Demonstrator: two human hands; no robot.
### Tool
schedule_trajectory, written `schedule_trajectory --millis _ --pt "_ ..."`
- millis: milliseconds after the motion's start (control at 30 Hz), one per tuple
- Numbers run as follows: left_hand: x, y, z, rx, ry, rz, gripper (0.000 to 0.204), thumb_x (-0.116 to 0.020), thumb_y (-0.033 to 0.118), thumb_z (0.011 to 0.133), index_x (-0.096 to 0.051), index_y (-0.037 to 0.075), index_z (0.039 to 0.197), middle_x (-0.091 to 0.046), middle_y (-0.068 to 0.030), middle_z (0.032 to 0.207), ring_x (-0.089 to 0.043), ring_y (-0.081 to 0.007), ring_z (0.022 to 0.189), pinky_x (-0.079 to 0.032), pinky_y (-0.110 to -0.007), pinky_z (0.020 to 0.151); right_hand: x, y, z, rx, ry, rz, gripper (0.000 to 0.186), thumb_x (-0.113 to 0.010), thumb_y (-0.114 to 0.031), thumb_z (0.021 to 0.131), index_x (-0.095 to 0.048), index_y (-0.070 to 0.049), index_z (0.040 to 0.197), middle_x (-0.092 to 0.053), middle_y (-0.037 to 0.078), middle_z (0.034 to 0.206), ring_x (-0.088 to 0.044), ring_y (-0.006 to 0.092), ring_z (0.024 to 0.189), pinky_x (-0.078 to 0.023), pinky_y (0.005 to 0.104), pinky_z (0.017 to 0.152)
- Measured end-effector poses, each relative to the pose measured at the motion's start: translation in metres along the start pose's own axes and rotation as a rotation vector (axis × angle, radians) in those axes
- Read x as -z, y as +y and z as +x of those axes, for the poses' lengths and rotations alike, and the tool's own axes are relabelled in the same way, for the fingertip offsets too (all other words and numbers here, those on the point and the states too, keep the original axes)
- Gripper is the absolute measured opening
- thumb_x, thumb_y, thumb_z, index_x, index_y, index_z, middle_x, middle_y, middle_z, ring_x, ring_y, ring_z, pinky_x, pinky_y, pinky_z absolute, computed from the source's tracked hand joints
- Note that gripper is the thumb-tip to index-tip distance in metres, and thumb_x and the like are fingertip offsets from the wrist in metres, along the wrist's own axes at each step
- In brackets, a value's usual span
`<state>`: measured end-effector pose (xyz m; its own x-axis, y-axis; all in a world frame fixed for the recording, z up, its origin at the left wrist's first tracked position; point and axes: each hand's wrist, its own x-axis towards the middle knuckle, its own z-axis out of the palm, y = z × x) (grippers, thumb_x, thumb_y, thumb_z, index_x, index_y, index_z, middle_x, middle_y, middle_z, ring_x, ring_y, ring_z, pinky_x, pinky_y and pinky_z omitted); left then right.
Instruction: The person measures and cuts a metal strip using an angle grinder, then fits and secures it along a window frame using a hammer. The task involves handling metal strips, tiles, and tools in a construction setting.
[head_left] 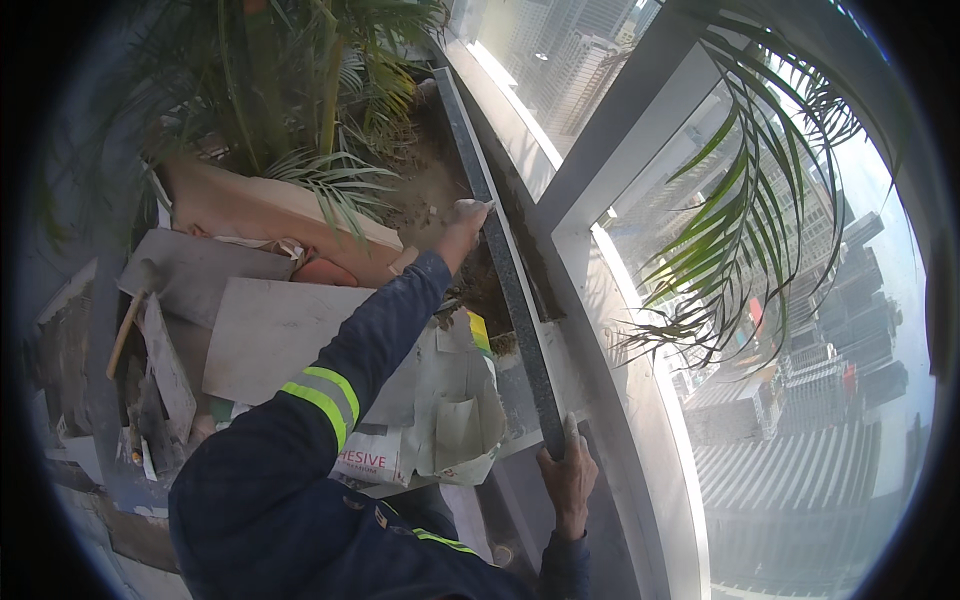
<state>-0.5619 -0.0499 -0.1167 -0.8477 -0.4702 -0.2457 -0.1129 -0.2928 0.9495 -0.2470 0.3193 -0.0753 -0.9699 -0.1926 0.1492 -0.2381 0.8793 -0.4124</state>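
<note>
A long, narrow, dark grey speckled strip (512, 285), which looks like stone with a paler edge, lies lengthwise beside the window wall. My left hand (465, 228) grips it about midway, with the fingers closed over its edge. At the near end, my right hand (570, 478) is closed around the strip, its index finger stretched along the side. Loose brown soil (430, 190) lies left of the strip's far part. Below my left forearm is a torn, crumpled paper bag (455, 410).
Flat grey slabs (265, 325) and a brown cardboard piece (280, 205) lie to the left. A mallet (125, 335) with a wooden handle rests on the clutter there. Palm plants (290, 80) stand at the far left; a frond (750, 200) hangs before the window frame (610, 150).
</note>
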Motion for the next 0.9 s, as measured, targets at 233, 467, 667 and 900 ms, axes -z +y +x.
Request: schedule_trajectory --millis 233,467,667,900 --pt "-0.009 -0.082 0.099 -1.221 0.162 0.489 0.02 -0.074 0.017 0.086 -0.061 0.003 0.078 -0.061 -0.0095 0.073 -0.056 -0.0243 0.062 -0.042 -0.047 0.06 -0.031 0.009 0.111 0.043 -0.017 -0.042 0.073 -0.08 -0.025 0.081 -0.054 -0.015 0.149 -0.069 0.017 0.098 -0.073 0.0374 0.084 -0.058 0.0477 0.07" --pt "-0.082 -0.102 0.205 -0.046 0.111 -0.067 0.014 -0.072 0.012 0.079 -0.059 0.007 0.078 -0.058 -0.0048 0.073 -0.052 -0.0206 0.065 -0.042 -0.044 0.06 -0.054 0.02 0.177 0.011 -0.018 -0.09 0.075 -0.08 -0.028 0.083 -0.052 -0.013 0.151 -0.069 0.018 0.098 -0.072 0.0394 0.088 -0.057 0.0496 0.075" --pt "-0.035 -0.084 0.314 -0.003 0.163 0.041 0.011 -0.059 0.01 0.077 -0.056 0.006 0.067 -0.057 -0.0073 0.068 -0.056 -0.0225 0.062 -0.04 -0.046 0.055 -0.085 -0.012 0.24 0.014 -0.095 -0.003 0.076 -0.078 -0.031 0.082 -0.053 -0.009 0.15 -0.072 0.022 0.108 -0.071 0.0408 0.101 -0.055 0.0494 0.086" --pt "0.041 -0.06 0.377 -0.206 0.295 0.087 0.011 -0.059 0.01 0.083 -0.063 0.003 0.076 -0.059 -0.0096 0.073 -0.056 -0.0229 0.068 -0.042 -0.045 0.061 -0.11 -0.044 0.285 0.03 -0.142 0.063 0.075 -0.081 -0.039 0.083 -0.057 -0.007 0.147 -0.072 0.025 0.119 -0.07 0.0428 0.109 -0.054 0.0501 0.094"
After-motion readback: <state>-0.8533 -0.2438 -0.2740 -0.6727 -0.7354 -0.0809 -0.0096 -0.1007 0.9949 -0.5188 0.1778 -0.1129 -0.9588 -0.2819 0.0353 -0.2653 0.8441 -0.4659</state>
